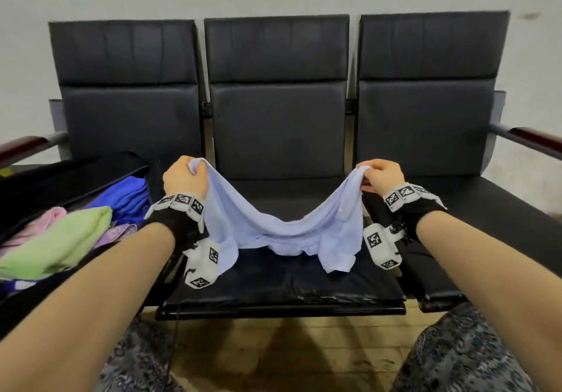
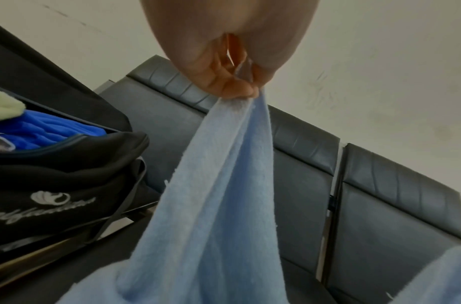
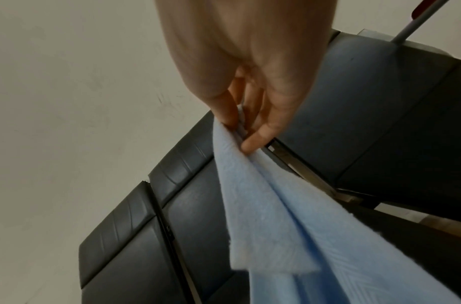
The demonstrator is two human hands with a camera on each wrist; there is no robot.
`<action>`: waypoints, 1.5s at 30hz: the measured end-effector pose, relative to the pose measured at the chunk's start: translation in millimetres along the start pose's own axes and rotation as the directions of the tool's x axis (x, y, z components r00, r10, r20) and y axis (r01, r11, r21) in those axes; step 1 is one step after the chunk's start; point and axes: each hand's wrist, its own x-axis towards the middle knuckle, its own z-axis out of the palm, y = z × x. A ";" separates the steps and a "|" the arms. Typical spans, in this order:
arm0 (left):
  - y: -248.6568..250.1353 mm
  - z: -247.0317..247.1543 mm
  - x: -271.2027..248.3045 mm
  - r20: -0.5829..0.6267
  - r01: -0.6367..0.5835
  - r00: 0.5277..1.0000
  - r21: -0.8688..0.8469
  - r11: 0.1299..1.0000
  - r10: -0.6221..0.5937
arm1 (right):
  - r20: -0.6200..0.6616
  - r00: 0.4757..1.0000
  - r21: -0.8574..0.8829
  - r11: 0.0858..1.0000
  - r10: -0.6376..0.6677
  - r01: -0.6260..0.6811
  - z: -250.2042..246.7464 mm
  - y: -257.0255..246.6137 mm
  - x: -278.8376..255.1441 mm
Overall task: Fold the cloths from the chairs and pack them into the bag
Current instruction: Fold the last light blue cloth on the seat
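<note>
**Soft cloth held by two corners over the middle seat**

The left hand pinches one top corner of the pale blue cloth, and the right hand pinches the other corner. In the left wrist view the fingers are curled tight around a bunched edge. In the right wrist view the fingertips press the hem against the thumb.

The cloth hangs between the hands over the middle seat. Its centre sags low and its bottom part lies on the seat. The bag stands open at 9 o'clock from the cloth, on the left seat, with a green cloth and a blue cloth already inside.

The cloth looks like terry: light, limp, not slippery, not fragile. It probably keeps no shape by itself, so slack makes wrinkles. The corners seem the best place to hold, with the top edge pulled straight before folding. The lower corners, at 6 o'clock, are likely the next holding points.
</note>
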 end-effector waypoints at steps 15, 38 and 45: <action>44.0 31.2 -34.9 0.294 -0.168 0.924 -0.260 0.951 0.244 | 0.397 0.918 -0.561 0.797 0.019 0.226 28.9 -22.0 -27.5; 45.8 60.2 -71.5 0.874 -0.113 0.404 -0.245 0.963 0.270 | 0.634 0.717 -0.088 0.894 -0.289 0.439 36.8 -22.7 -44.3; 42.5 61.0 -69.6 0.760 -0.230 0.598 -0.143 0.963 0.256 | 0.450 0.789 -0.032 0.875 -0.419 0.483 35.8 -37.7 -43.6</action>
